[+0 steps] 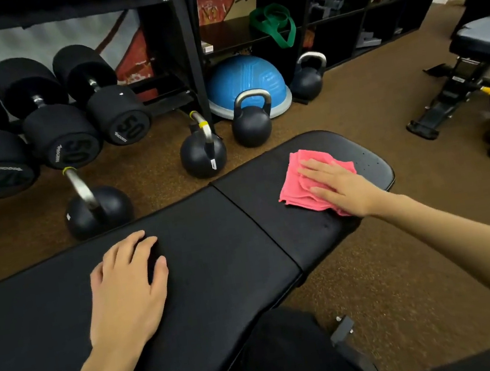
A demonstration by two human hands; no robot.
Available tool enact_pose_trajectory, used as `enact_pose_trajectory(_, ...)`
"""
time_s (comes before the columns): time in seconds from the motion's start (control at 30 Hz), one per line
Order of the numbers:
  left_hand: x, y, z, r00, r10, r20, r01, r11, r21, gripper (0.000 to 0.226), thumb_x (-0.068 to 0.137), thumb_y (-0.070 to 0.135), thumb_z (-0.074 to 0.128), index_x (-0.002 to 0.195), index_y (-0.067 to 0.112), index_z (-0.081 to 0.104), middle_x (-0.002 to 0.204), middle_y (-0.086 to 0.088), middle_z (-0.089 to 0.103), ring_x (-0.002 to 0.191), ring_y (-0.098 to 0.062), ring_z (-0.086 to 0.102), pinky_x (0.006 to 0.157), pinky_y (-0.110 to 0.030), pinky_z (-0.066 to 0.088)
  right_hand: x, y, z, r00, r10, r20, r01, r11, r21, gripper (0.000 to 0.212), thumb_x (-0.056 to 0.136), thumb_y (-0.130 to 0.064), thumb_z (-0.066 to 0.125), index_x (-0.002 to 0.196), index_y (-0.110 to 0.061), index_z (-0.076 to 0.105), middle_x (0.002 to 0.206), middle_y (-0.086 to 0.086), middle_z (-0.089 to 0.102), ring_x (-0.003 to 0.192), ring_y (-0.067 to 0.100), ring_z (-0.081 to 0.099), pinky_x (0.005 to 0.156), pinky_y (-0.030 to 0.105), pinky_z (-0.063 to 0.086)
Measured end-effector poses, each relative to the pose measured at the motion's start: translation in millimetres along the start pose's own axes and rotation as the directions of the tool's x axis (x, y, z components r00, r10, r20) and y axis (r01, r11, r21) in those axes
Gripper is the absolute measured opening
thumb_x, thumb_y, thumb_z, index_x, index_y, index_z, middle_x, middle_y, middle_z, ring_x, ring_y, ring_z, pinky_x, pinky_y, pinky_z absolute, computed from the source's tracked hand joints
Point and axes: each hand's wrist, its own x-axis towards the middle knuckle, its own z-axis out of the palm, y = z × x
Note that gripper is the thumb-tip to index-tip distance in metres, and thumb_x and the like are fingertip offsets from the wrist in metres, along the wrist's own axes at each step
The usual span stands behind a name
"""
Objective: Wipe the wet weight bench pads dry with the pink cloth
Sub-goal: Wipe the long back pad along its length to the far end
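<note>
A long black bench (209, 255) runs across the view, split by a seam into a big pad on the left and a shorter pad (268, 181) on the right. Kettlebells (203, 153) stand on the brown floor just behind it.

What could go wrong: the folded cloth (291, 181) is only pressed down, not gripped, so a quick stroke could slide the hand off it or bunch it up, leaving streaks. A few small specks, probably water drops, show near the short pad's far right end, beyond the cloth; a wipe that stops short would miss them. The cloth's near corner hangs at the pad's front edge and could slip to the floor.

Right hand (338, 185): grip fully open, palm flat and fingers spread on the pink cloth, pinning it to the short pad.

Left hand (125, 287): grip open, fingers loosely curled, resting bare on the big pad, holding nothing.
</note>
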Motion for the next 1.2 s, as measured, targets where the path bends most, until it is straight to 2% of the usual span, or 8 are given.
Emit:
enact_pose_trajectory(0.1,0,1,-1,1.0,-0.006,0.009,0.006,1.0,-0.001,0.04,0.095,0.032,0.048,0.133,0.02,0.055,0.143,0.004,0.048,0.134,-0.019,0.037,0.109,-0.045,0.027,42,36,2,0.961,0.25,-0.12,-0.25,0.968,0.02,0.051,0.101,-0.04,0.042,0.147,-0.016,0.041,0.158,0.005,0.03,0.148,0.021,0.022,0.121,0.043,0.014)
enact_pose_trajectory(0.23,1,-1,-1,1.0,-0.014,0.013,0.014,1.0,0.0,0.04,0.094,0.033,0.049,0.132,0.021,0.055,0.143,0.005,0.048,0.135,-0.018,0.036,0.109,-0.045,0.026,101,15,15,0.788,0.583,-0.2,-0.584,0.81,0.061,0.049,0.102,-0.037,0.034,0.145,-0.016,0.041,0.156,0.01,0.032,0.146,0.029,0.021,0.115,0.06,0.008)
enact_pose_trajectory(0.43,4,0,-1,1.0,-0.016,0.011,0.016,1.0,-0.006,0.039,0.094,0.031,0.051,0.131,0.021,0.056,0.142,0.005,0.049,0.135,-0.019,0.036,0.108,-0.047,0.027,68,34,2,0.987,0.16,-0.009,-0.161,0.985,-0.067,0.053,0.103,-0.039,0.026,0.151,-0.018,0.032,0.16,0.002,0.026,0.149,0.02,0.017,0.121,0.045,0.011)
enact_pose_trajectory(0.7,3,0,-3,1.0,-0.007,0.006,0.007,1.0,-0.018,0.039,0.094,0.03,0.051,0.131,0.019,0.057,0.141,0.004,0.05,0.134,-0.019,0.037,0.109,-0.046,0.027,1,79,1,0.817,0.537,-0.209,-0.542,0.839,0.039,0.048,0.103,-0.039,0.035,0.146,-0.02,0.043,0.156,0.007,0.034,0.147,0.025,0.023,0.119,0.045,0.017)
enact_pose_trajectory(0.87,1,1,-2,1.0,-0.01,0.003,0.01,1.0,-0.01,0.039,0.094,0.032,0.05,0.131,0.02,0.057,0.142,0.003,0.05,0.134,-0.021,0.038,0.109,-0.045,0.026,-54,25,6,0.799,0.532,-0.28,-0.46,0.84,0.287,0.039,0.102,-0.025,0.04,0.136,-0.014,0.056,0.147,0.01,0.048,0.142,0.027,0.036,0.118,0.048,0.023)
enact_pose_trajectory(0.93,0,2,-2,1.0,-0.013,0.005,0.013,1.0,-0.012,0.039,0.094,0.032,0.049,0.131,0.019,0.057,0.142,0.003,0.05,0.134,-0.021,0.038,0.109,-0.045,0.026,-70,-6,4,0.787,0.53,-0.316,-0.415,0.834,0.363,0.034,0.102,-0.013,0.044,0.134,-0.011,0.057,0.143,0.008,0.052,0.138,0.023,0.04,0.115,0.033,0.025)
enact_pose_trajectory(1.07,-1,3,-3,1.0,-0.009,0.011,0.009,1.0,-0.015,0.04,0.094,0.032,0.05,0.131,0.019,0.058,0.142,0.003,0.05,0.134,-0.02,0.038,0.109,-0.046,0.027,-87,-48,18,0.878,0.413,-0.243,-0.285,0.857,0.429,0.038,0.104,-0.019,0.041,0.14,-0.017,0.051,0.146,-0.009,0.044,0.141,0.012,0.032,0.118,0.033,0.016)
enact_pose_trajectory(1.2,-1,3,-3,1.0,-0.004,0.004,0.004,1.0,-0.011,0.04,0.094,0.032,0.05,0.131,0.018,0.058,0.142,0.003,0.05,0.134,-0.02,0.038,0.108,-0.046,0.028,-70,-40,19,0.948,0.284,-0.143,-0.26,0.951,0.167,0.058,0.098,-0.047,0.031,0.151,-0.025,0.033,0.158,-0.011,0.027,0.148,0.007,0.012,0.121,0.044,0.003)
